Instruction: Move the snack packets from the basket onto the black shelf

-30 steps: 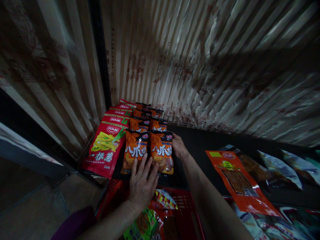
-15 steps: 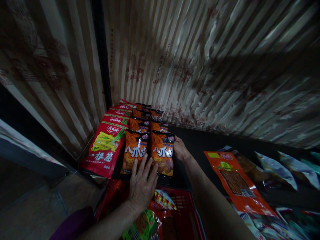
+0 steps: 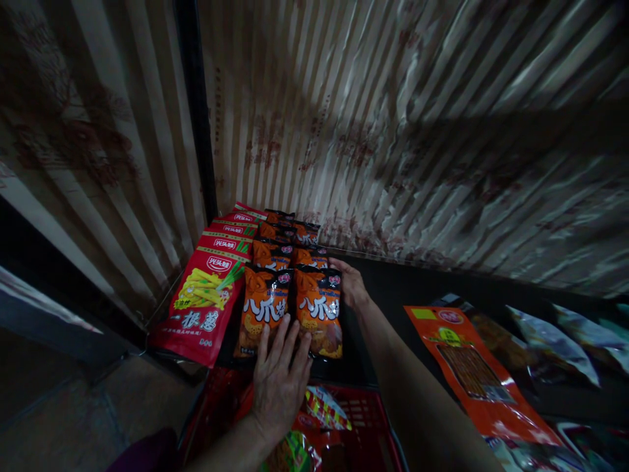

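Two columns of orange-and-black snack bags lie overlapped on a black shelf (image 3: 388,282). My left hand (image 3: 281,377) has its fingers spread, with the tips on the lower edges of the front left snack bag (image 3: 265,305) and the front right snack bag (image 3: 319,308). Along the right side of the right column is my right hand (image 3: 350,283), its fingers reaching toward the bag behind the front one. Its fingertips are partly hidden, but the hand looks flat and extended. Left of the columns, red snack bags (image 3: 206,295) overlap in a row.
Below the shelf edge sits a red basket (image 3: 366,410) with several snack packets in it. To the right lie an orange packet (image 3: 472,367) and silvery bags (image 3: 550,341). A corrugated, printed wall (image 3: 373,131) rises behind, and a dark post (image 3: 196,111) stands at the left corner.
The view has shifted slightly, so the bags sit a little lower. My right hand has slid back along the right column's side; my left hand stays at the front bags' lower edges.
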The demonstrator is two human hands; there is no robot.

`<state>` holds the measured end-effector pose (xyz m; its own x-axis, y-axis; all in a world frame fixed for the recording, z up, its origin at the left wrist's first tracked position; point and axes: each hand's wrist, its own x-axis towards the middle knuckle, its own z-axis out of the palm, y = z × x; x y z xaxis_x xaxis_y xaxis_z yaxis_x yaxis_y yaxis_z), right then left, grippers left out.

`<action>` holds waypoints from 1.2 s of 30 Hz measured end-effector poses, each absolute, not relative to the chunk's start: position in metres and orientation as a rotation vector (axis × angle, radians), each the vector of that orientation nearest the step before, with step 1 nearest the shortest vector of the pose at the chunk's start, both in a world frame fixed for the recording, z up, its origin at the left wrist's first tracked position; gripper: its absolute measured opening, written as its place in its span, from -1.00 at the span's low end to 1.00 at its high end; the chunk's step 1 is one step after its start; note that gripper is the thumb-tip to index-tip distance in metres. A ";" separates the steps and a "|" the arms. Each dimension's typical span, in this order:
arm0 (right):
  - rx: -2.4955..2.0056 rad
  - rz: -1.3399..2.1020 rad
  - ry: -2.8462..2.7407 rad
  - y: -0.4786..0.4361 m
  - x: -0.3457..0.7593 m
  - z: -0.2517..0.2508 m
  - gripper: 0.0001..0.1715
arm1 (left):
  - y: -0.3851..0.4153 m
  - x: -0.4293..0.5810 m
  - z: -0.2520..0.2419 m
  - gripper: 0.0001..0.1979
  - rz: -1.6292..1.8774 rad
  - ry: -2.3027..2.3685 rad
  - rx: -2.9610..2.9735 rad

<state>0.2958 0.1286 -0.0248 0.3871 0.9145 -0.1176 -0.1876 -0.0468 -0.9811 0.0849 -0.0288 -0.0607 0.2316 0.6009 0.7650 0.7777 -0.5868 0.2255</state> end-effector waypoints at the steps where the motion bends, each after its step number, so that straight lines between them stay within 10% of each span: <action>1: -1.287 1.075 -0.760 0.133 0.296 -0.024 -0.71 | -0.028 0.085 -0.061 -0.66 -1.284 -1.307 -2.295; 13: -1.151 1.311 -1.013 0.156 0.301 -0.015 -0.47 | -0.025 0.086 -0.066 -0.66 -1.284 -1.270 -2.279; 36: -1.326 1.198 -1.016 0.163 0.300 -0.013 -0.65 | -0.024 0.085 -0.067 -0.65 -1.247 -1.278 -2.308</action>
